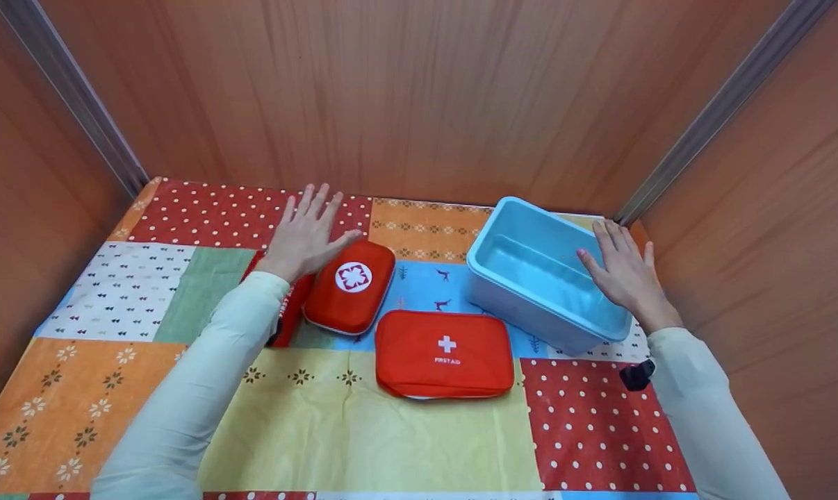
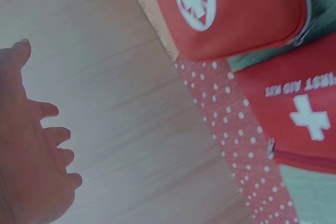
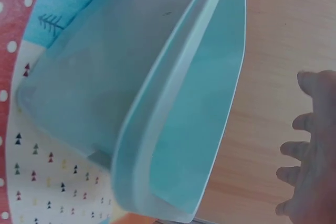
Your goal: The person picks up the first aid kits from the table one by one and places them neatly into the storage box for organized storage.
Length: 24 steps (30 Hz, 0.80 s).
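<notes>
My left hand (image 1: 302, 239), fingers spread and straight, hovers over the left side of the cloth and holds nothing. Just right of it lies a red hard case (image 1: 349, 288) with a white round emblem. Partly hidden under the left forearm is a flat red first aid pouch (image 2: 310, 108) with a white cross. A red first aid bag (image 1: 445, 354) lies in the front middle. On the right, my right hand (image 1: 624, 274) is held above the right rim of a light blue plastic bin (image 1: 530, 319), fingers straight and empty. No contents show in the bin.
A patchwork-patterned cloth (image 1: 363, 430) covers the table. Wooden panels stand at the back (image 1: 419, 104) and on both sides, joined by metal corner strips. The bin stands near the back right corner.
</notes>
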{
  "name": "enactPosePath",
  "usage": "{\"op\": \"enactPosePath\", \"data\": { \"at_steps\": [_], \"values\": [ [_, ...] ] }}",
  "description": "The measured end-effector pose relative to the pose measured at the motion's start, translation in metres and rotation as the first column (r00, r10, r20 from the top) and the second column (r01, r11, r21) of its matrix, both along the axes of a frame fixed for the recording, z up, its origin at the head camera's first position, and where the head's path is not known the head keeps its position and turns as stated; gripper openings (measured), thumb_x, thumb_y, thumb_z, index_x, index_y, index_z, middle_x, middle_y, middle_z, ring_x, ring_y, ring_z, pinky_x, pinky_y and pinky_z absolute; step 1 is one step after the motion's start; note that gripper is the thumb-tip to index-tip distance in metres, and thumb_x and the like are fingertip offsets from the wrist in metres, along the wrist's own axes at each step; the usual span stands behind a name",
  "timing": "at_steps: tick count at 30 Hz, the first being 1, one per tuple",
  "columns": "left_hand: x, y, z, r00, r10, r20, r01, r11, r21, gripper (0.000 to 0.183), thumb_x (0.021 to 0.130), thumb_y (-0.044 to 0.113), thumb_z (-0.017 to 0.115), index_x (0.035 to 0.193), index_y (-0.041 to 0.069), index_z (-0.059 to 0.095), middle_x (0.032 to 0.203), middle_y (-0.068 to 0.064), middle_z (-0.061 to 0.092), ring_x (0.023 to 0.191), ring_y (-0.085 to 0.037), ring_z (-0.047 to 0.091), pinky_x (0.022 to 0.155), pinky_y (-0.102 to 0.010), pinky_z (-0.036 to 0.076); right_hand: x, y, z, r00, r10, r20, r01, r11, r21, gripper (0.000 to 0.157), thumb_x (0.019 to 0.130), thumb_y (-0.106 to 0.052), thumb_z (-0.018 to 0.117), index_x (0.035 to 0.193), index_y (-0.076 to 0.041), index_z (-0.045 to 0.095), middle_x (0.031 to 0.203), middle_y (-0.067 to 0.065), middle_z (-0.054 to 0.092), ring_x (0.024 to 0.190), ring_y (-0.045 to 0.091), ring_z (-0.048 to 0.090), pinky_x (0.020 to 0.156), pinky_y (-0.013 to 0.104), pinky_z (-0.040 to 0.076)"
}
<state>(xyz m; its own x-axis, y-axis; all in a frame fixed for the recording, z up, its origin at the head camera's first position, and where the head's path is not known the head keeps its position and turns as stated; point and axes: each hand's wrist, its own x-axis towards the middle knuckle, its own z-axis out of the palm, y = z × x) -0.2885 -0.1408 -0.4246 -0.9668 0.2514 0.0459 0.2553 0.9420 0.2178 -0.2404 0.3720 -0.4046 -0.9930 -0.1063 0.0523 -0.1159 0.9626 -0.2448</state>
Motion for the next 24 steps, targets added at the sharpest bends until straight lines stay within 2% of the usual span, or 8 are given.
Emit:
{"op": "enactPosePath", "data": {
  "at_steps": [9, 13, 18, 24],
  "values": [
    [0.017, 0.004, -0.029, 0.997, 0.004, 0.078, -0.006, 1.0, 0.017, 0.088, 0.091, 0.062, 0.051, 0.157, 0.015, 0.017, 0.164, -0.016, 0.013, 0.15, -0.041, 0.007, 0.121, -0.058, 0.003, 0.008, 0.014, -0.01, 0.996, -0.09, 0.015, 0.091, 0.995, -0.033, 0.073, 0.103, -0.051, 0.031, 0.154, -0.001, 0.017, 0.157, 0.029, 0.02, 0.143, 0.052, 0.015, 0.115, 0.068, -0.001],
    [0.027, 0.008, -0.038, 0.995, 0.015, 0.101, -0.02, 0.999, 0.043, 0.087, 0.09, 0.059, 0.054, 0.156, 0.013, 0.021, 0.162, -0.016, 0.019, 0.15, -0.04, 0.01, 0.121, -0.057, 0.005, 0.013, 0.021, -0.018, 0.991, -0.134, 0.011, 0.134, 0.991, -0.023, 0.069, 0.104, -0.045, 0.036, 0.152, 0.003, 0.022, 0.151, 0.031, 0.027, 0.137, 0.054, 0.026, 0.114, 0.069, 0.013],
    [0.041, 0.016, -0.05, 0.997, 0.022, 0.08, -0.028, 0.996, 0.079, 0.083, 0.09, 0.055, 0.059, 0.153, 0.009, 0.03, 0.155, -0.018, 0.032, 0.144, -0.039, 0.027, 0.119, -0.057, 0.019, 0.019, 0.027, -0.027, 0.984, -0.176, -0.012, 0.175, 0.984, -0.021, 0.062, 0.103, -0.036, 0.045, 0.148, 0.005, 0.031, 0.144, 0.032, 0.035, 0.126, 0.053, 0.039, 0.104, 0.069, 0.034],
    [0.059, 0.027, -0.065, 0.999, 0.046, 0.029, -0.049, 0.991, 0.122, 0.075, 0.088, 0.047, 0.066, 0.146, 0.006, 0.04, 0.143, -0.019, 0.044, 0.129, -0.036, 0.042, 0.108, -0.056, 0.039, 0.025, 0.032, -0.036, 0.974, -0.228, -0.011, 0.226, 0.971, -0.073, 0.058, 0.102, -0.027, 0.05, 0.145, 0.008, 0.034, 0.141, 0.032, 0.035, 0.119, 0.05, 0.042, 0.097, 0.066, 0.043]
  ]
}}
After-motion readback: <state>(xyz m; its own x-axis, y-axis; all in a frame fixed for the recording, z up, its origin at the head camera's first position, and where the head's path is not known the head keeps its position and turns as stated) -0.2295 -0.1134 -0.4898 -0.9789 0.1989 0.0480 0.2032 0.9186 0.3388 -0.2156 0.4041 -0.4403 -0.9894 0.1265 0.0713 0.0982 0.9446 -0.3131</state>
